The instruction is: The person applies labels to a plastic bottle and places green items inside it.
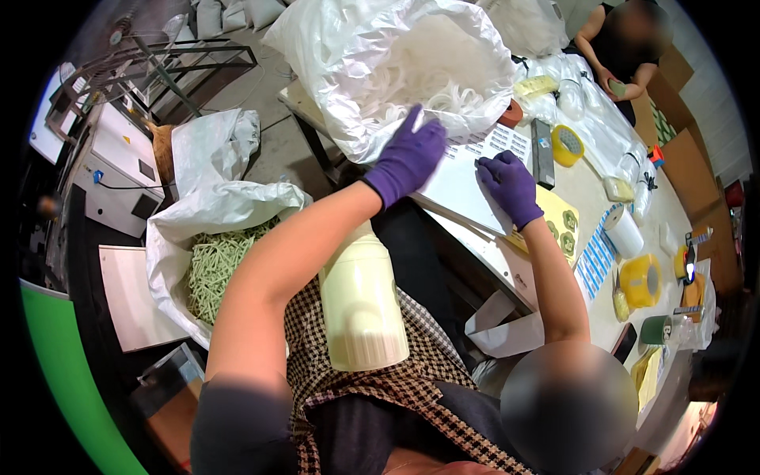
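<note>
We've got a flat white printed-paper sheet (pixel 465 184) on the pale tabletop (pixel 590 184), near edge slanting down rightward, long axis unclear. Left purple-gloved hand (pixel 408 157): loosely spread, by its left side. Right purple-gloved hand (pixel 511 188): curled over it, can't tell if pinching.

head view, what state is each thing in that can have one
Large white plastic sack: open, holding pale loops
Smaller white plastic sack: open, holding thin green sticks
White sheet with dark print: lying flat
Purple-gloved left hand: open, by the large sack's rim
Purple-gloved right hand: fingers curled, grip unclear
Cream cylindrical container: contents hidden
</note>
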Demonstrator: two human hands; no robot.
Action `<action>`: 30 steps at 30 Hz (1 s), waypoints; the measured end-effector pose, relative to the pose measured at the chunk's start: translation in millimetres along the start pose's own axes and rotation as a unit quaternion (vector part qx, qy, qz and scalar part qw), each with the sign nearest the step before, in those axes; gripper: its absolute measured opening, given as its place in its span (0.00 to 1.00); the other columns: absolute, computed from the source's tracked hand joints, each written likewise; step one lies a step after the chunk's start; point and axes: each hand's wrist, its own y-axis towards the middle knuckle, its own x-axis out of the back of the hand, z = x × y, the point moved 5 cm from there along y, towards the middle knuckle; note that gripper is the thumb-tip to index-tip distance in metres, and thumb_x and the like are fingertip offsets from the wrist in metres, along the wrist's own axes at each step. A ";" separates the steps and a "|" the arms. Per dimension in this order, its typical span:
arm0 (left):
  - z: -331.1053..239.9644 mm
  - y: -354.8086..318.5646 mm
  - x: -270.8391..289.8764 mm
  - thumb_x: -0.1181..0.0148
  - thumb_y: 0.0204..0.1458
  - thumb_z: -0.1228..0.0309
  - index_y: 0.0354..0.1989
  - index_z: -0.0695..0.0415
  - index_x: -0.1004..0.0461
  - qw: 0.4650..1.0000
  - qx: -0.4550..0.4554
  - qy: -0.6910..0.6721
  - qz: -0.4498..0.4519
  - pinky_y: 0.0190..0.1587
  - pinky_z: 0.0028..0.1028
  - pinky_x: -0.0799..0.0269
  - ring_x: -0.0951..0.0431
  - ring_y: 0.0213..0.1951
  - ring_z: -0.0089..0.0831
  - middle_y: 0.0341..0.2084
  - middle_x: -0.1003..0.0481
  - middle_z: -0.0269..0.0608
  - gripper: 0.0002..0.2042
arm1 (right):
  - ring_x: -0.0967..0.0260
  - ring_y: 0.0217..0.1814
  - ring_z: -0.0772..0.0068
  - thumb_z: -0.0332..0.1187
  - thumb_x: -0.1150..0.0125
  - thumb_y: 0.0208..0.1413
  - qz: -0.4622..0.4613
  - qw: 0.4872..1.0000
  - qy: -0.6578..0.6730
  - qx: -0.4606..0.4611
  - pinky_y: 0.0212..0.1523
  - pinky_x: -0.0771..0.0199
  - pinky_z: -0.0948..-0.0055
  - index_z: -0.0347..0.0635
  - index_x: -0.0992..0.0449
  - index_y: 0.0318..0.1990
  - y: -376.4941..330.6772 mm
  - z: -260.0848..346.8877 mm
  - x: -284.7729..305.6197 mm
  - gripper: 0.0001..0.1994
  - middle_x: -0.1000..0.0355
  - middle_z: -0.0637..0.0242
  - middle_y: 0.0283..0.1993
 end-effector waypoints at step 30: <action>-9.6 -223.7 103.4 0.51 0.70 0.68 0.68 0.63 0.35 0.699 0.380 -0.606 0.002 0.69 0.34 0.39 0.30 0.65 0.41 0.64 0.30 0.49 0.21 | 0.31 0.36 0.68 0.29 0.27 0.47 -0.045 0.973 0.108 0.197 0.31 0.28 0.70 0.61 0.16 0.53 -149.0 217.6 20.6 0.23 0.33 0.69 0.41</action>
